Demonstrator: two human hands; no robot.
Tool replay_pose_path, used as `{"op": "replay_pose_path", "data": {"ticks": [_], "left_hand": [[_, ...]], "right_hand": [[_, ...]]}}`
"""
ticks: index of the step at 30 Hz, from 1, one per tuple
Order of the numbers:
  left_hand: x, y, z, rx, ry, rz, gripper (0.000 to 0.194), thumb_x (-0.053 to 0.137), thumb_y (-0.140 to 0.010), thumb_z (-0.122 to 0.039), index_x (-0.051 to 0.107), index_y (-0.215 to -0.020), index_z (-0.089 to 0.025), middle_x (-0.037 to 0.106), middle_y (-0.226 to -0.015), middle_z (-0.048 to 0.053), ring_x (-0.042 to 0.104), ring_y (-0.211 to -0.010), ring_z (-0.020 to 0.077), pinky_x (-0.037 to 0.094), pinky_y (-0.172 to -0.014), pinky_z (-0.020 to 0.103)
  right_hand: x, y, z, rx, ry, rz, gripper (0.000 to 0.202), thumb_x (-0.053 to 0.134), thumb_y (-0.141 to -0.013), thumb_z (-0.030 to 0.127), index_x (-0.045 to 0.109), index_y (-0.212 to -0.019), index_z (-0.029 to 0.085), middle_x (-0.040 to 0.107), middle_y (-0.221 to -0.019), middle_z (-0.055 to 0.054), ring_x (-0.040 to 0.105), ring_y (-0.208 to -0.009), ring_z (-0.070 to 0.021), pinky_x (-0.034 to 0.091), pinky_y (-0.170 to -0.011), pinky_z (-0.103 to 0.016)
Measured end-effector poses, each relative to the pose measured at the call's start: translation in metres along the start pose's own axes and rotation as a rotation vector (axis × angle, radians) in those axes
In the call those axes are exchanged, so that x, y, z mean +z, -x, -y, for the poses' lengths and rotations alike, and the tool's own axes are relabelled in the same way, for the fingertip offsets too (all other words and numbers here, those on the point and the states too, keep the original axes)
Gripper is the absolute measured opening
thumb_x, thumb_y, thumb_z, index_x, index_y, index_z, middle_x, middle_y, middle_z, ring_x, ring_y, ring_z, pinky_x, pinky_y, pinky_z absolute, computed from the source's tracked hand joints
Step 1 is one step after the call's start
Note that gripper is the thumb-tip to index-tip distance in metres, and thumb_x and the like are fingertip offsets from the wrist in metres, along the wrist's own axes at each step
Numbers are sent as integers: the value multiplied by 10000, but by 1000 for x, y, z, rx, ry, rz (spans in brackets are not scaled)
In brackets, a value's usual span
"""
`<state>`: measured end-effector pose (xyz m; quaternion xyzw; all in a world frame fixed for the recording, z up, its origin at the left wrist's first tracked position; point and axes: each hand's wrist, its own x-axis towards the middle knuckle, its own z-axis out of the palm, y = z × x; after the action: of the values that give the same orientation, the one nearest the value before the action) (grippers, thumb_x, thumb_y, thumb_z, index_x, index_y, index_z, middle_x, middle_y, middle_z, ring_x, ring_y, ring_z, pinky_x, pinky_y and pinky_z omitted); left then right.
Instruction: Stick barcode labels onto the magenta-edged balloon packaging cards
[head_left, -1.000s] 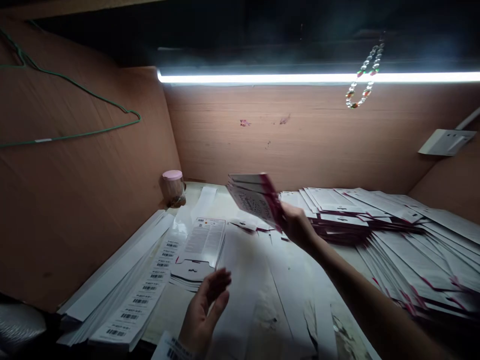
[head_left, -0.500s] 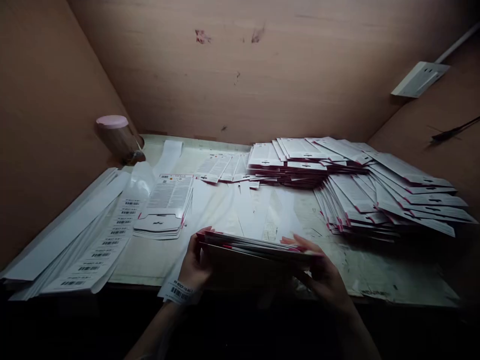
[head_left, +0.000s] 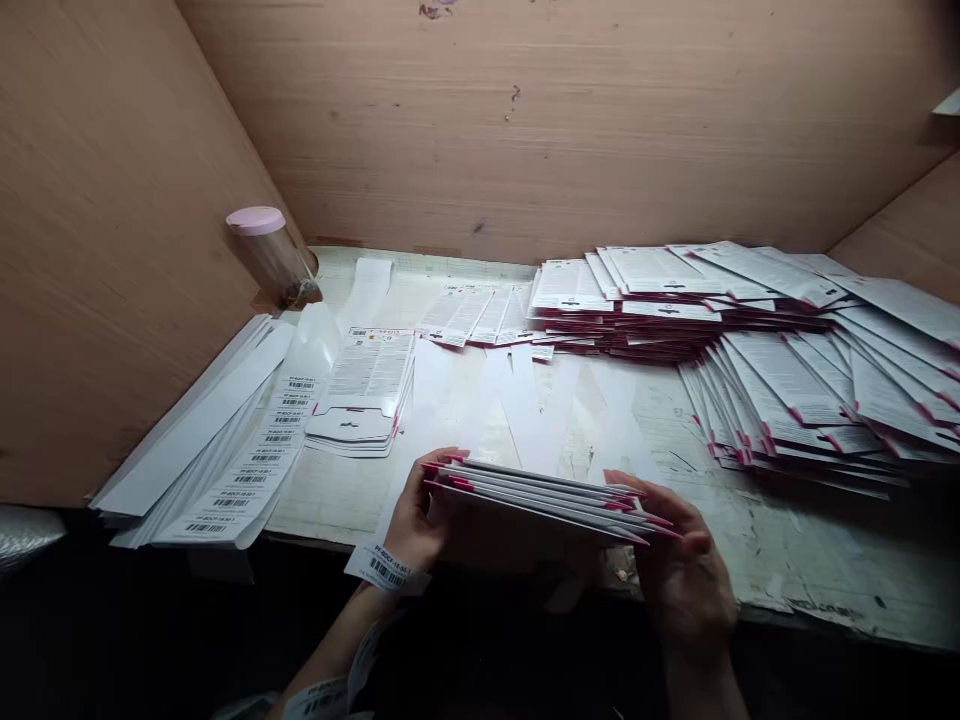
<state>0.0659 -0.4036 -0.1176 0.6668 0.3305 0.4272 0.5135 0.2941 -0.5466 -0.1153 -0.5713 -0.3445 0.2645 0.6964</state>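
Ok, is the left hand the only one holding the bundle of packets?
No, the right hand holds one end of the bundle of packets while the left hand holds the other.

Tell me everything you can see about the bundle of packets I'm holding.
The bundle is several thin, flat, pale packets that look like card, with pink-red at their ends. They are stacked loosely, slightly out of line, with narrow gaps between some. It shows nearly edge-on, sloping down toward the right, so any print is hidden. Your left hand grips one end, your right hand the other, near the front edge of the table.
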Motion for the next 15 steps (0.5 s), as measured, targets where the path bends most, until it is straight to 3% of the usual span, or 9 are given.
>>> {"op": "replay_pose_path", "data": {"ticks": [3, 6, 8, 11, 13, 15], "left_hand": [[-4, -2, 0, 33, -22, 13, 484, 744, -772, -312, 559, -1206, -207, 619, -1214, 103, 590, -1132, 269, 475, -982, 417], [-7, -2, 3, 83, -100, 7, 572, 783, -730, -334, 553, -1240, -214, 539, -1336, 124, 484, -1276, 315, 373, -1093, 484], [-8, -2, 7, 114, -138, 8, 607, 796, -717, -342, 542, -1256, -229, 474, -1411, 129, 402, -1349, 331, 304, -1136, 520], [-7, -1, 11, 107, -127, -35, 576, 781, -732, -391, 550, -1240, -246, 478, -1412, 120, 395, -1357, 328, 286, -1143, 530], [-6, 0, 12, 73, -115, -46, 604, 782, -719, -433, 548, -1243, -246, 493, -1399, 118, 414, -1342, 330, 298, -1141, 526], [-4, 2, 12, 16, -96, -45, 676, 785, -703, -467, 521, -1284, -245, 490, -1403, 120, 451, -1311, 332, 340, -1119, 513]], "right_hand": [[-11, -14, 2, 97, 49, 122, 356, 424, -961, 434, 674, -1088, 215, 691, -1134, -121, 649, -1063, -294, 528, -891, -453], [-21, -25, 7, 58, 228, 256, 204, 583, -903, 313, 713, -1042, 238, 713, -1075, -84, 646, -1061, -259, 525, -911, -389], [-26, -29, 12, -15, 283, 395, 230, 548, -925, 295, 710, -1082, 251, 708, -1095, -82, 648, -1056, -243, 527, -909, -378], [-30, -34, 18, -40, 305, 583, 302, 489, -956, 276, 657, -1207, 266, 676, -1199, -88, 628, -1116, -233, 518, -944, -386], [-28, -36, 18, -37, 312, 612, 311, 503, -952, 272, 644, -1229, 264, 670, -1215, -91, 625, -1126, -231, 519, -951, -391], [-21, -37, 15, -63, 311, 555, 272, 530, -942, 272, 679, -1168, 249, 700, -1140, -90, 656, -1052, -223, 542, -901, -375]]}}
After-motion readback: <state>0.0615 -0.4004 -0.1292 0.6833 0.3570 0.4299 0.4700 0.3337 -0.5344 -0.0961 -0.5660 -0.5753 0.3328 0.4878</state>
